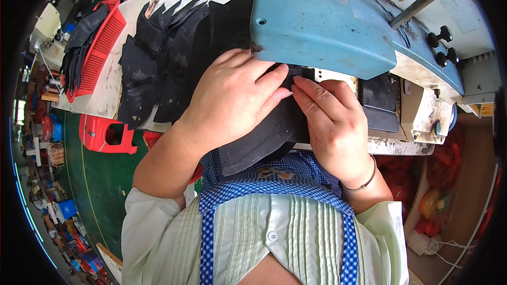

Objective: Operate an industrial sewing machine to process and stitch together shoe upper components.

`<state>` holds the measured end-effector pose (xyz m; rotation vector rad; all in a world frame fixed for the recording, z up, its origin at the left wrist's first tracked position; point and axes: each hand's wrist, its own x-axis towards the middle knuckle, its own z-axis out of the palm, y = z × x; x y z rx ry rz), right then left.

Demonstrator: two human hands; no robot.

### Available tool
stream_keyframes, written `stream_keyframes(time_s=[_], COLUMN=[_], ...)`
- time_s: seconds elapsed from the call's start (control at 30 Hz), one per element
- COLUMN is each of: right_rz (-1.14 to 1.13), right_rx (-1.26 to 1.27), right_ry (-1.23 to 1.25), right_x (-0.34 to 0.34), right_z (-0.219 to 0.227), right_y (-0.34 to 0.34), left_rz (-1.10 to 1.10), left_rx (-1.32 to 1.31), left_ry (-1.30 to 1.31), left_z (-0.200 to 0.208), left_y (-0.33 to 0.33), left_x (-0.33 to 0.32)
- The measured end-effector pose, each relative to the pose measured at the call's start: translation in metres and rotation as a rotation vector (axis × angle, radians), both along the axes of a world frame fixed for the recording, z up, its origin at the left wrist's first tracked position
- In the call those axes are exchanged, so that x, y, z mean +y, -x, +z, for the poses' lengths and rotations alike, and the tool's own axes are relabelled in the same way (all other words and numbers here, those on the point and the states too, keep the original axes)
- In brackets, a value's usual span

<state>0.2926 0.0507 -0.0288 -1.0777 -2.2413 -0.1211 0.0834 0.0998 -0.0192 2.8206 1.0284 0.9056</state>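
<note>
Nearest is a pale green pleated shirt (264, 232) under a blue checked apron (274, 182). Beyond it, the left hand (232, 100) lies spread, palm down, on a black cut piece (264, 137) whose near edge overhangs the worktable (105, 89). The right hand (335, 124), just beside it, presses its fingertips flat on the same piece under the blue machine head (317, 26). Left and farther off lies a fanned stack of black pieces (158, 58), then a red basket (103, 42).
</note>
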Motion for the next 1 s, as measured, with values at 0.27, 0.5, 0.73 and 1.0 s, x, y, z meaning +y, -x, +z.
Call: stream_keyframes(time_s=[0.27, 0.5, 0.73, 1.0], right_rz=[0.025, -0.014, -0.023, -0.029], right_rx=[-0.026, 0.017, 0.037, 0.071], right_ry=[-0.002, 0.031, 0.037, 0.057], right_x=[0.003, 0.002, 0.002, 0.001], right_z=[-0.003, 0.002, 0.000, -0.001], right_y=[-0.001, 0.004, 0.003, 0.003], left_rz=[0.022, 0.045, 0.033, 0.032], left_rx=[0.057, 0.047, -0.023, -0.051], left_ry=[0.005, 0.011, 0.059, -0.004], left_z=[-0.001, -0.003, 0.000, -0.007], left_y=[0.002, 0.002, 0.002, 0.005], left_x=[0.005, 0.009, 0.013, 0.017])
